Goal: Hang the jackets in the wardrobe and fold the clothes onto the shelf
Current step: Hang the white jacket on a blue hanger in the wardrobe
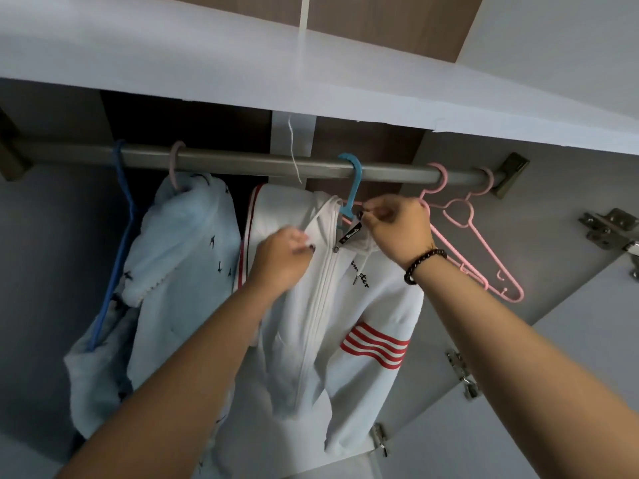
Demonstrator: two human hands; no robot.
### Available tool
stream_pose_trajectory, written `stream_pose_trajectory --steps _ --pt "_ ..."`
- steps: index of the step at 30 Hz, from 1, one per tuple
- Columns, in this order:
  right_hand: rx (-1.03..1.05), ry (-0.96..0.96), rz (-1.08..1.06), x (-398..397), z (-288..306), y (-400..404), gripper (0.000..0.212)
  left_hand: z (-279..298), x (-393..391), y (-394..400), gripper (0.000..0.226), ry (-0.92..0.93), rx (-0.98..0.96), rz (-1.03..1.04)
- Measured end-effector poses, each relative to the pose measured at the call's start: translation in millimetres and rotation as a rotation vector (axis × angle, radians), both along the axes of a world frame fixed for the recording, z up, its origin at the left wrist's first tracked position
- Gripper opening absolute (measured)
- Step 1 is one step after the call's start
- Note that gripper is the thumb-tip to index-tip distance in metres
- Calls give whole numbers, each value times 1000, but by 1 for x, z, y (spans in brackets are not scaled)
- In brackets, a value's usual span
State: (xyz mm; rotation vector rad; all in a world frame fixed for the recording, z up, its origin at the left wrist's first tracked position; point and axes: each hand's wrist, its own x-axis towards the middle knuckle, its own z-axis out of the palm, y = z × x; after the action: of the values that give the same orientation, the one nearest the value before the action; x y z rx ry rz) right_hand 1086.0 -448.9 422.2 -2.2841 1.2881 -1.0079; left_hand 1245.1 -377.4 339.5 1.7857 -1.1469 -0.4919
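Both hands square the white jacket (349, 305) on its blue hanger (349, 181) (already hooked) — left hand (281, 259) fingers pinching collar fabric, right hand (397, 224) fingers clamped by the zip pull.

Dim, cool light; wardrobe interior shadowed (edges bowed); left hand blurred.

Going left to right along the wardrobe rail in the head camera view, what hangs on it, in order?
dark blue hanger → pale blue patterned garment on a pinkish hook → white zip jacket on the blue hanger, with the left hand and right hand at its collar → two empty pink hangers.
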Motion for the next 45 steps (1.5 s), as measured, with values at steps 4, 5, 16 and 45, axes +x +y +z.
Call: stream_pose_trajectory --steps 4,5,16,45 --pt "105 78 -50 14 14 -20 21 39 -2 -40 30 -67 -77 20" --pt "120 130 -43 19 15 -24 23 42 -4 -49 38 -88 -45 22" --pt "32 227 3 39 0 -40 22 34 -16 -68 16 -448 -15 74" --pt "247 327 283 -29 -9 -85 33 33 -10 -69 20 -373 -6 151"
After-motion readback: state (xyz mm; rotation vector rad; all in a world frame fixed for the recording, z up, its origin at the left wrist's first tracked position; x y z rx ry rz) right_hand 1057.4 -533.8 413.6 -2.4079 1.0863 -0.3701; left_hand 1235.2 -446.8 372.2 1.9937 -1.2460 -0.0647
